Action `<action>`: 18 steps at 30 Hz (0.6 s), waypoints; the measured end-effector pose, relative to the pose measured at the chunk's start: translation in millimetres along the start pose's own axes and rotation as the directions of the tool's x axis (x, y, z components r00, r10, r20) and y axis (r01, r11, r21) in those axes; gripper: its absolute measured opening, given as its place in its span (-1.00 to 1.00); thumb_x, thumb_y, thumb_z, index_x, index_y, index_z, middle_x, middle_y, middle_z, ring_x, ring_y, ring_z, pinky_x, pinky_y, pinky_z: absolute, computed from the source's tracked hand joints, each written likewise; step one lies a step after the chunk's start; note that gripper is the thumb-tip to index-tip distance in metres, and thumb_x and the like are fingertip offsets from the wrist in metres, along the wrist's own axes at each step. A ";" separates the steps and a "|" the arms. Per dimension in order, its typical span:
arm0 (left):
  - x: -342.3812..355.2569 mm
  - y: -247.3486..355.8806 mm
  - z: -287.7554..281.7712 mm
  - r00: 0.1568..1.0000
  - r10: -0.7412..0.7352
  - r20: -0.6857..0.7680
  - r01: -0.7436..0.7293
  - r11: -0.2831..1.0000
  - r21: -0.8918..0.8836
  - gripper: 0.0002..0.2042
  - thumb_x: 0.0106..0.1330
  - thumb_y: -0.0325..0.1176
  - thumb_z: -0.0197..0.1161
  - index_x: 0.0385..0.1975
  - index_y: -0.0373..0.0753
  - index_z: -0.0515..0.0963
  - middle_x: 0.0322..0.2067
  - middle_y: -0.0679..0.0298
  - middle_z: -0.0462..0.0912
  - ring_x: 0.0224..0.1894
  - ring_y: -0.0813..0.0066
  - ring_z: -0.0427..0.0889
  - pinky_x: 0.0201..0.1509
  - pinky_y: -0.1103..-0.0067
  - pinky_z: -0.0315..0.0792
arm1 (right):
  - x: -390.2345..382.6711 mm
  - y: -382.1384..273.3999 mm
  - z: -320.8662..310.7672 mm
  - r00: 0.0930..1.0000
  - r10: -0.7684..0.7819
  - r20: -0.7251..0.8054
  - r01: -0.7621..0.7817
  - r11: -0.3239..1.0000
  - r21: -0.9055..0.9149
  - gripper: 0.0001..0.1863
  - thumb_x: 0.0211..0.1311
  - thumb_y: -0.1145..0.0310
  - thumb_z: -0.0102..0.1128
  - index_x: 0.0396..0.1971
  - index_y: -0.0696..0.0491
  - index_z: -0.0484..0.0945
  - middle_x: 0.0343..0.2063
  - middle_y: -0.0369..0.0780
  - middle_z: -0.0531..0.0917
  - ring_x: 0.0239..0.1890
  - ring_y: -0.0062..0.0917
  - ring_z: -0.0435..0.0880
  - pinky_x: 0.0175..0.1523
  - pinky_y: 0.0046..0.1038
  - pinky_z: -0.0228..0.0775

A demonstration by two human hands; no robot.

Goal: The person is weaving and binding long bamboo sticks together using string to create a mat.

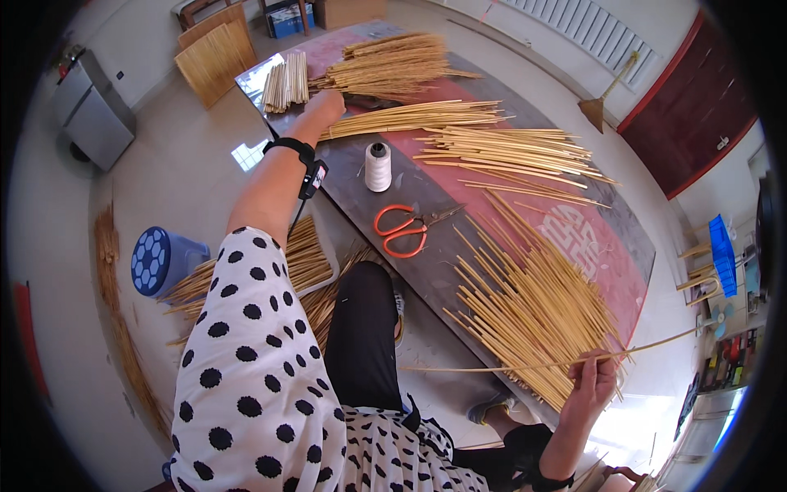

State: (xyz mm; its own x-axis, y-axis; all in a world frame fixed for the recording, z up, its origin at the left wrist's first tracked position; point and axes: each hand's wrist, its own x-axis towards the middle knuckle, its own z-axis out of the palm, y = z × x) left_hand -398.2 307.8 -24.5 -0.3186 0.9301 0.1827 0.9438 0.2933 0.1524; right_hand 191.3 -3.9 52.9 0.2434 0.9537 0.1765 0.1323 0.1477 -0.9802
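Observation:
My right hand, at the lower right, pinches one long thin straw stalk that lies across the near pile of stalks. My left hand reaches to the far left of the table, closed like a fist. It is at the left end of a bundle of straw stalks and just below a browner, bushier bundle; its fingertips are hidden. Beside it stand short cut pale sticks. A cone of white thread and red-handled scissors lie nearer me.
Another stalk pile is on the dark and red table. Left of my legs, more stalks rest by a blue stool. A broom leans at the far wall near a red door.

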 end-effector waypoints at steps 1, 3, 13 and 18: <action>2.6 5.2 3.0 0.998 0.018 0.053 -0.017 1.000 -0.010 -0.81 0.15 -0.27 0.09 -0.44 -0.21 0.60 -0.37 -0.02 0.62 -0.30 -0.01 0.60 -0.21 0.26 0.45 | -1.4 -3.9 4.4 1.000 -0.009 0.010 0.009 1.000 -0.021 -0.85 0.30 0.39 0.00 -0.40 0.15 0.43 -0.61 -0.30 0.46 -0.59 -0.70 0.37 -0.45 -0.67 0.21; 5.9 16.0 9.5 0.993 0.051 0.108 -0.048 0.998 -0.033 -0.80 0.16 -0.27 0.09 -0.41 -0.21 0.62 -0.34 -0.02 0.62 -0.25 0.00 0.60 -0.18 0.26 0.45 | -2.4 -5.9 7.6 1.000 -0.016 0.016 0.017 0.998 -0.059 -0.86 0.30 0.40 0.00 -0.40 0.15 0.44 -0.61 -0.30 0.46 -0.59 -0.70 0.38 -0.45 -0.67 0.23; 28.7 35.2 31.2 0.993 0.016 0.120 -0.021 0.999 0.039 -0.79 0.17 -0.38 0.10 -0.29 -0.27 0.63 -0.21 0.02 0.63 -0.11 0.10 0.60 -0.09 0.29 0.48 | -5.2 -14.1 19.1 1.000 0.014 0.019 -0.011 0.988 -0.153 -0.90 0.28 0.47 0.01 -0.36 0.18 0.45 -0.57 -0.29 0.50 -0.56 -0.72 0.46 -0.42 -0.71 0.33; 22.7 36.1 13.1 0.994 0.017 0.105 -0.005 0.994 -0.113 -0.84 0.15 -0.33 0.15 -0.32 -0.10 0.65 -0.27 0.10 0.64 -0.18 0.14 0.62 -0.15 0.33 0.49 | -5.7 -15.6 20.9 1.000 0.016 0.027 -0.013 0.992 -0.128 -0.90 0.29 0.47 0.01 -0.34 0.19 0.44 -0.57 -0.28 0.51 -0.55 -0.71 0.46 -0.41 -0.70 0.34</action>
State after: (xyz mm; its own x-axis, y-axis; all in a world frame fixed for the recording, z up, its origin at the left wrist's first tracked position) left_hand -370.2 342.4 -27.5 -0.2915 0.9530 0.0825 0.9295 0.2618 0.2598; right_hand 167.9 -6.1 65.4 0.2197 0.9627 0.1579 0.2513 0.1006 -0.9627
